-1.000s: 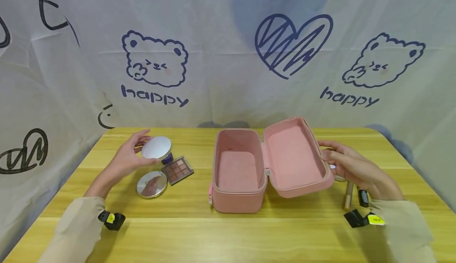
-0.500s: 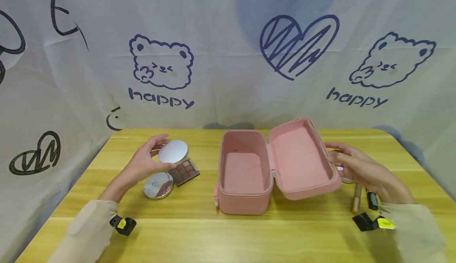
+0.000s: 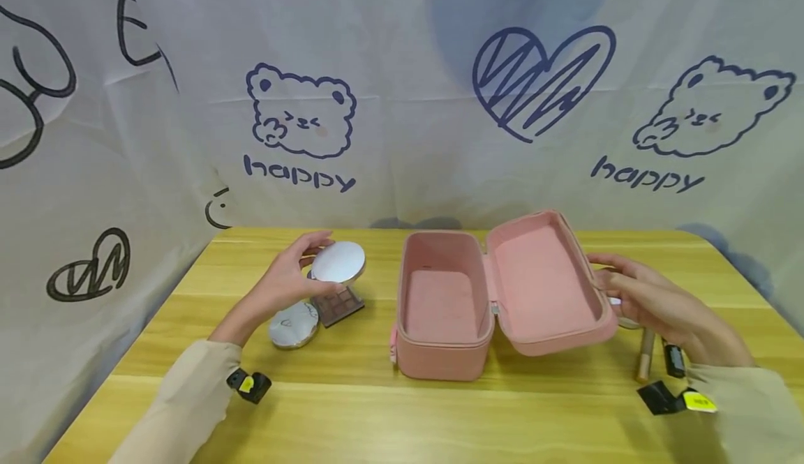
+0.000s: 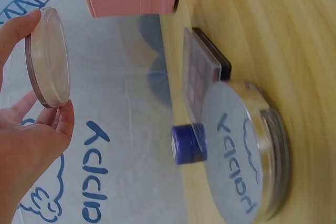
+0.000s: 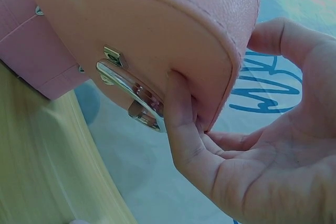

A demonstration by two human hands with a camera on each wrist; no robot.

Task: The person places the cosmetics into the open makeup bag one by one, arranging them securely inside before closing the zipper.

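My left hand (image 3: 285,280) pinches a round powder compact (image 3: 339,262) by its edges, raised above the table. In the left wrist view the compact's pale underside and rosy rim (image 4: 50,59) show. Below it lie an eyeshadow palette (image 3: 338,307), a second silver compact (image 3: 294,324) and a small blue-capped container (image 4: 188,144). A pink makeup case (image 3: 442,363) stands upright at the middle, its inside bare. My right hand (image 3: 662,303) grips the edge of its swung-out lid (image 3: 546,279), fingers beside the metal handle (image 5: 128,90) on the lid's outer face.
To the right, partly under my right forearm, lie a slim tan tube (image 3: 645,356) and a short black tube (image 3: 674,359). Behind the wooden table (image 3: 377,422) hangs a pale cloth (image 3: 408,171) with drawn bears and hearts.
My left hand has carried the compact rightward, from beside the blue-capped container to over the palette, closer to the case. My right hand keeps its hold on the lid. The head view has shifted slightly left.
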